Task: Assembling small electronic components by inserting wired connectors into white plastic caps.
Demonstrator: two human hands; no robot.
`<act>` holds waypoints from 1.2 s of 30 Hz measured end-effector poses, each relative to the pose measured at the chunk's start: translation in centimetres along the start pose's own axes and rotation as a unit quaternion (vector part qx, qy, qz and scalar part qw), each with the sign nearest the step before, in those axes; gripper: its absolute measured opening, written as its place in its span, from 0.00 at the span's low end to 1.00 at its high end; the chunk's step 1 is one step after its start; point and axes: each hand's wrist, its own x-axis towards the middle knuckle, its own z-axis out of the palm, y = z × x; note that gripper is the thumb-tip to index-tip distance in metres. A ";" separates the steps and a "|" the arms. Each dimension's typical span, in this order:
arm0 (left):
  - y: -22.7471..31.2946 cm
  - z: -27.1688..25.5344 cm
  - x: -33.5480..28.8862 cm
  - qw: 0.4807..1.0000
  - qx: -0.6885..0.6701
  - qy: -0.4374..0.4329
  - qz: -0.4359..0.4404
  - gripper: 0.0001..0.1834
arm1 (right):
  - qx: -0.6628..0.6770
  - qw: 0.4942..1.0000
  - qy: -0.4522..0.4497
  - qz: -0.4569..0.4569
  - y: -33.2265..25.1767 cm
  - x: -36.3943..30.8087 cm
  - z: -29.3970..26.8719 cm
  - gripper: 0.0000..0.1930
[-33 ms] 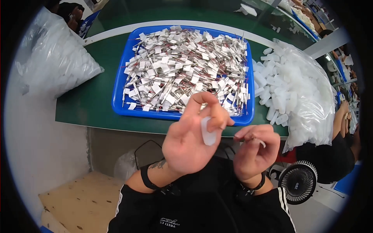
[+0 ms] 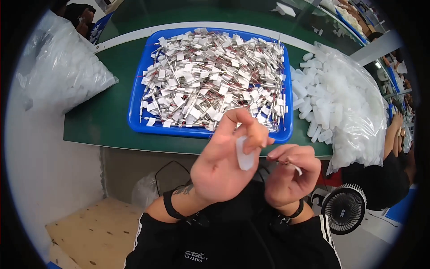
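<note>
My left hand [image 2: 226,163] is closed, palm up, with its fingers curled on a translucent white plastic sleeve [image 2: 245,154]. Close beside it on the right, my right hand [image 2: 293,175] pinches a thin piece whose short white end [image 2: 297,170] pokes out between the fingers. The fingers cover most of that piece, so its kind cannot be made out. Both hands are held up at the near edge of a blue tray [image 2: 134,107]. Heaped in the tray are many thin metal rods with red wires and white tags [image 2: 215,76].
Right of the tray, a clear plastic bag [image 2: 358,116] spills translucent sleeves [image 2: 320,107] onto the green table [image 2: 103,125]. Another filled bag [image 2: 71,67] stands at the left. A black fan [image 2: 343,210] is at lower right, near another person's arm [image 2: 393,134].
My left hand has shifted slightly right with the sleeve. My right hand has moved a little left, and the white end in its fingers now points down to the right.
</note>
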 end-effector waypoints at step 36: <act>-1.8 0.6 -2.6 0.874 0.483 0.006 0.054 0.16 | 0.275 0.922 0.207 0.177 -1.0 3.1 -0.1 0.07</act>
